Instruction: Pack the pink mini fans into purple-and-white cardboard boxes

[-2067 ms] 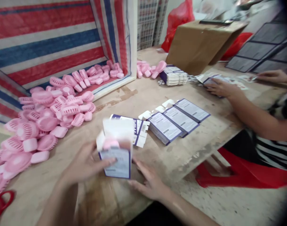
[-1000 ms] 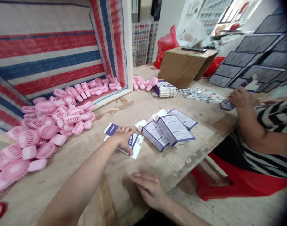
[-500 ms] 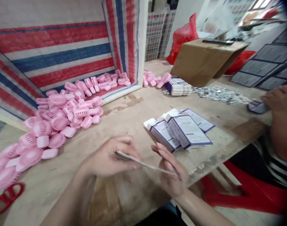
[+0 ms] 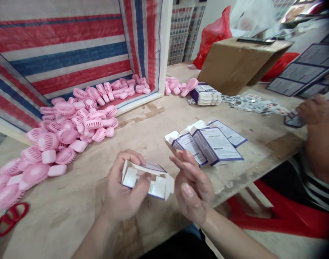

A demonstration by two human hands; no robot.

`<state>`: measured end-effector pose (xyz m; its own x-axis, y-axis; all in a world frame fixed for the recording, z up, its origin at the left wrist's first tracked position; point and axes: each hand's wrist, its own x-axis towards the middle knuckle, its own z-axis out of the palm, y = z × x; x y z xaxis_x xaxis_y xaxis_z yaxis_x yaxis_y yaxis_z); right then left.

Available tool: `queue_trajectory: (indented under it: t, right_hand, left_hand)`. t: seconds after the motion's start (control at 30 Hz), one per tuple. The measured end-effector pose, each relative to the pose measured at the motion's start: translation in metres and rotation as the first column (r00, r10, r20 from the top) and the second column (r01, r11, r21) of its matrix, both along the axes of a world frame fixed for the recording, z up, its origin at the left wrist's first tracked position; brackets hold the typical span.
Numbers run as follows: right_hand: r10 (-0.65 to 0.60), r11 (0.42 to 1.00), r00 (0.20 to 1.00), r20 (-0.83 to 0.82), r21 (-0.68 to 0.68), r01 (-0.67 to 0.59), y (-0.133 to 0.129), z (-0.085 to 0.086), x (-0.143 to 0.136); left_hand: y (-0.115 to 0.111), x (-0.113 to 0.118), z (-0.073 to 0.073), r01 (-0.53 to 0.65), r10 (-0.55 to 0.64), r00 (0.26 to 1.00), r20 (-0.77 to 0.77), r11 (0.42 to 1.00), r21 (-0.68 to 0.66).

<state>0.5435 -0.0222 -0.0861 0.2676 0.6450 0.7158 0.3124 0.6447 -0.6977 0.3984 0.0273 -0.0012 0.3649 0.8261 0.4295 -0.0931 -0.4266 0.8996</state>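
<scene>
My left hand [image 4: 126, 190] grips a small carton [image 4: 157, 187], its thumb lying across the end flaps. The carton's white end faces me and its side flaps stick out. Close by on the right, my right hand [image 4: 194, 187] has its fingers apart and curled a little, holding nothing; its fingertips are near the carton's flap. Beyond my hands, several white and purple printed cartons [image 4: 218, 144] lie overlapping on the table, with some white flaps raised. To the left spreads a heap of pink handheld fans [image 4: 70, 135].
Red-handled scissors [image 4: 12, 219] lie at the left. A large frame lined with striped sheeting [image 4: 78, 54] stands behind the fans. Further back are a carton stack [image 4: 206, 95], small white pieces [image 4: 256, 104] and a cardboard box [image 4: 234, 64]. Another person's hand [image 4: 318, 111] works at the right.
The carton, a thin flat edge before, now shows its opened end and flaps toward me. My left hand has turned it, and my right hand has come away from its edge.
</scene>
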Motion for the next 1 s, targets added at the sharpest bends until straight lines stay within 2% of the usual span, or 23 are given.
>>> queue_trajectory:
  t: [0.03,0.1,0.17,0.23,0.37,0.47,0.53,0.7,0.77,0.83,0.9,0.93,1.0]
  right_hand:
    - [0.021,0.998,1.0,-0.021,0.057,-0.02,0.001,0.004,-0.003]
    - [0.034,0.993,0.997,-0.071,0.112,-0.026,0.0,0.012,-0.008]
    - [0.012,0.998,0.996,-0.092,0.07,-0.006,-0.002,0.017,-0.01]
    - [0.0,0.999,0.996,-0.09,0.038,0.003,-0.002,0.018,-0.008]
    - [0.019,0.999,0.998,-0.063,0.043,-0.016,-0.001,0.018,-0.002]
    - [0.011,0.998,0.999,-0.034,0.06,-0.009,-0.002,0.02,-0.003]
    - [0.01,0.998,1.0,0.011,0.054,-0.01,-0.003,0.021,-0.004]
    - [0.025,0.999,1.0,0.015,0.024,-0.025,-0.003,0.012,-0.009]
    - [0.035,0.999,0.999,0.006,0.019,-0.035,-0.005,0.007,-0.01]
    - [0.065,0.998,0.997,0.05,0.004,-0.066,-0.008,0.003,-0.01]
    - [0.104,0.995,0.988,0.111,-0.012,-0.103,-0.01,0.001,-0.011]
    - [0.121,0.993,0.984,0.129,-0.015,-0.12,-0.011,-0.001,-0.012]
    - [0.165,0.986,0.976,0.144,-0.013,-0.165,-0.011,-0.005,-0.016]
  left_hand:
    - [-0.003,0.001,-0.001,-0.032,0.032,0.999,0.001,0.999,0.034]
    - [-0.01,0.005,-0.001,0.02,-0.019,1.0,-0.016,0.999,0.041]
    - [-0.017,0.008,-0.001,0.123,-0.122,0.992,0.032,0.991,-0.046]
    - [-0.021,0.008,-0.002,0.18,-0.167,0.98,0.103,0.976,-0.122]
    - [-0.017,0.003,-0.009,0.215,-0.213,0.974,0.083,0.976,-0.026]
    - [-0.013,0.0,-0.017,0.268,-0.255,0.955,0.15,0.96,-0.077]
    - [-0.013,0.001,-0.021,0.214,-0.194,0.967,0.168,0.97,-0.113]
    - [-0.021,0.006,-0.025,-0.022,0.025,0.999,0.048,0.998,-0.059]
    - [-0.025,0.002,-0.026,-0.041,0.043,0.999,0.022,0.997,-0.068]
    - [-0.026,-0.009,-0.03,-0.016,0.019,1.0,0.019,0.988,-0.154]
    - [-0.025,-0.024,-0.037,-0.088,0.1,0.995,0.019,0.938,-0.336]
    - [-0.025,-0.032,-0.041,-0.154,0.164,0.986,-0.016,0.876,-0.458]
    - [-0.024,-0.042,-0.049,-0.222,0.189,0.974,-0.125,0.683,-0.696]
